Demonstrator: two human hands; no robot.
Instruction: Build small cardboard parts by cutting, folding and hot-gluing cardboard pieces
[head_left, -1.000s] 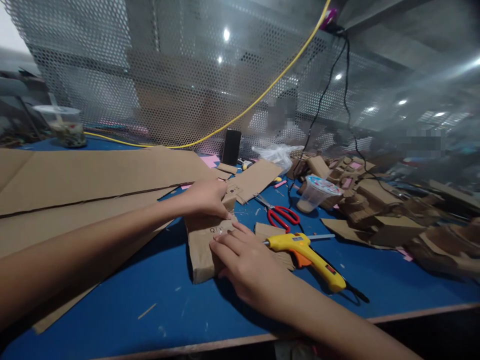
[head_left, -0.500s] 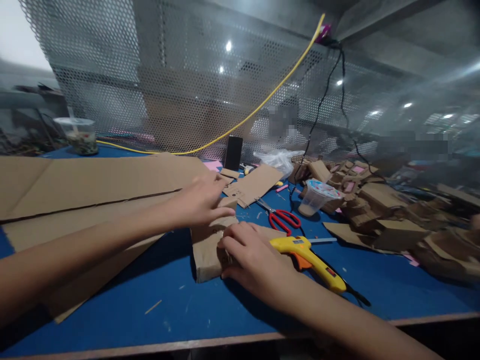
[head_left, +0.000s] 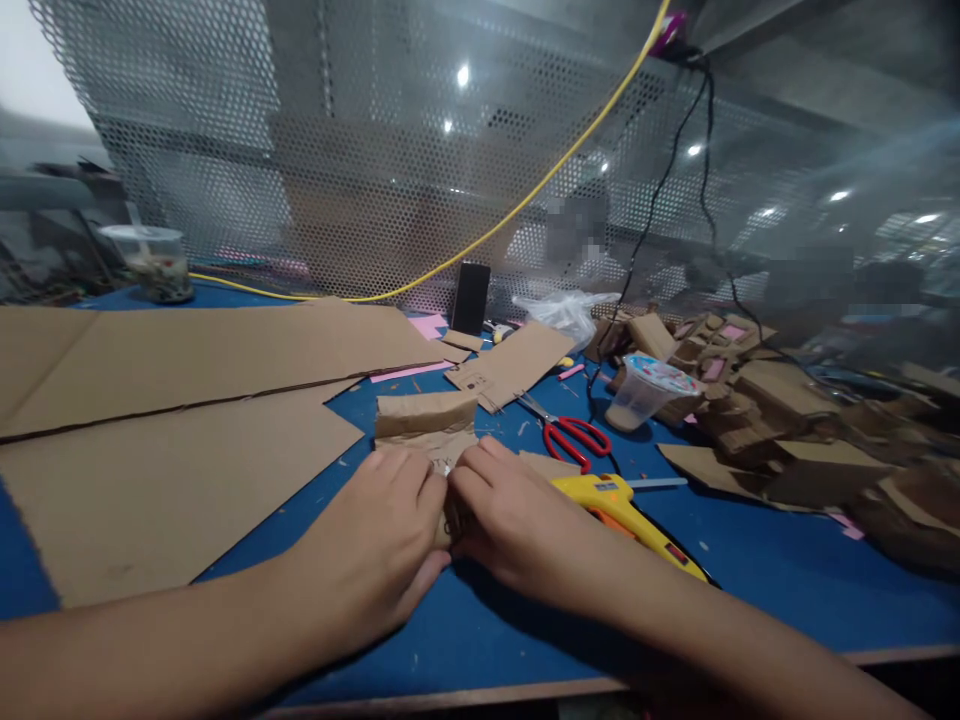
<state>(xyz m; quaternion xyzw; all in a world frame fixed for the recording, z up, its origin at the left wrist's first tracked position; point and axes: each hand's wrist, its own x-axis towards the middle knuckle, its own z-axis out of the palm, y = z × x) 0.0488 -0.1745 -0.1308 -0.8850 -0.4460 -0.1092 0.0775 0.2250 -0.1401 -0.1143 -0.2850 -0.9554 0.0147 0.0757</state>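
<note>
A small folded cardboard piece [head_left: 425,415] with some printing lies near the middle of the blue table. My left hand [head_left: 390,520] is closed on its near left part, fingers bent over it. Against it from the right, my right hand [head_left: 506,510] is also closed on the cardboard. The fingertips of both hands almost meet and hide the near end of the piece. Just right of my right hand lies a yellow glue gun [head_left: 637,525], with red-handled scissors [head_left: 576,440] behind it.
Large cardboard sheets [head_left: 187,355] cover the left side. A phone [head_left: 471,298], a flat cardboard piece [head_left: 517,362] and a plastic bag [head_left: 566,315] lie behind. A plastic cup [head_left: 645,390] and piled cardboard parts [head_left: 780,395] stand right. A yellow cable [head_left: 525,203] crosses the mesh.
My left hand has come back from the far end of the folded cardboard to its near end, beside my right hand. The far flap now shows. The view has shifted slightly.
</note>
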